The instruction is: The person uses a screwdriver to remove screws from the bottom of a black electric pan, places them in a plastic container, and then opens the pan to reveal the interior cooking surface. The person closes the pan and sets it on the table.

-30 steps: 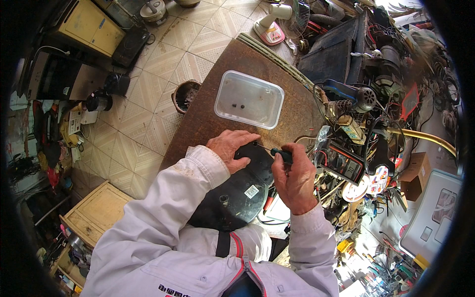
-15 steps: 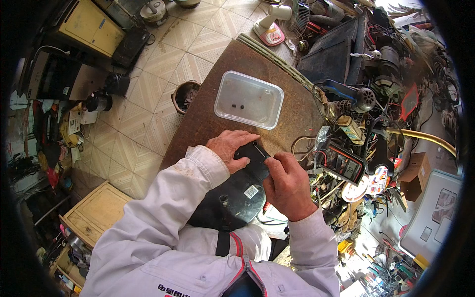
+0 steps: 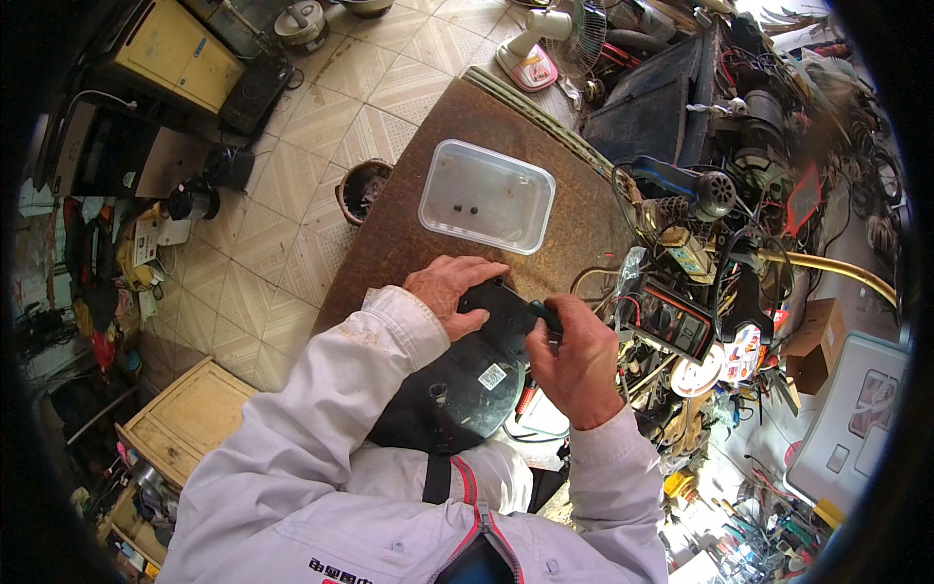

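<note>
A black, rounded appliance housing (image 3: 443,389) with a small square white label lies before me, between my body and the rusty brown tabletop. My left hand (image 3: 449,294) lies on its far end, fingers stretched and thumb spread away from them. Just right of the housing, my right hand (image 3: 576,352) is closed around a screwdriver (image 3: 545,315), whose dark handle shows at the fingertips. I cannot make out its tip. Beyond my hands stands a clear plastic tub (image 3: 491,190) with two small dark pieces in it.
The brown tabletop (image 3: 389,224) carries the tub. Crowding the right side are a multimeter (image 3: 676,319), a blue-and-black power tool (image 3: 715,195), cables and loose parts. A bucket (image 3: 362,190) stands left of the table, and a fan (image 3: 535,49) behind it.
My right hand has drawn back slightly to the right with the screwdriver; its thin shaft, visible before near my left fingertips, no longer shows clearly. My left hand has hardly moved.
</note>
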The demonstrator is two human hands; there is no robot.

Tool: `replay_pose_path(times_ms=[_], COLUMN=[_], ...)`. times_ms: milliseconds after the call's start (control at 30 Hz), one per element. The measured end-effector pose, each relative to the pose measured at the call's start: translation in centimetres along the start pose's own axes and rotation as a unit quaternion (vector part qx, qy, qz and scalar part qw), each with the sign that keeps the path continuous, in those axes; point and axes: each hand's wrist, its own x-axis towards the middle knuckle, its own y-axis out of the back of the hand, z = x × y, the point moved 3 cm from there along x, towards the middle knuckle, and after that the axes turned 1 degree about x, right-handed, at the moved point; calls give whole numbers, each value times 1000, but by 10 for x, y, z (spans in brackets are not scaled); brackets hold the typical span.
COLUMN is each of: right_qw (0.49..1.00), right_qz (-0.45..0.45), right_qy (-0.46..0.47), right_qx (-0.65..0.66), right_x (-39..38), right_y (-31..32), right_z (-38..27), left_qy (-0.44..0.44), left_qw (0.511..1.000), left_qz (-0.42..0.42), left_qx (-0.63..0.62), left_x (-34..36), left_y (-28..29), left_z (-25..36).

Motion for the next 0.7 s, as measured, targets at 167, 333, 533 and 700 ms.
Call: replay_pose_path(times_ms=[167,333,533,700], right_qw=[998,991,983,985], right_qz=[-20,-84,-114,-106], right_qy=[29,73,105,104], right_qx=[-44,-76,-97,-87], right_x=[6,22,33,31], right_y=[2,11,3,1], right_z=[-11,-25,-27,-28], left_qy=[7,2,10,11], left_qw=[1000,1000,1000,1000], left_qz=[0,12,12,20], left_qx=[-9,-2,-9,3], left_x=[0,-1,1,2], left_y=[0,-1,-5,-11], left_z=[0,-1,-4,-10])
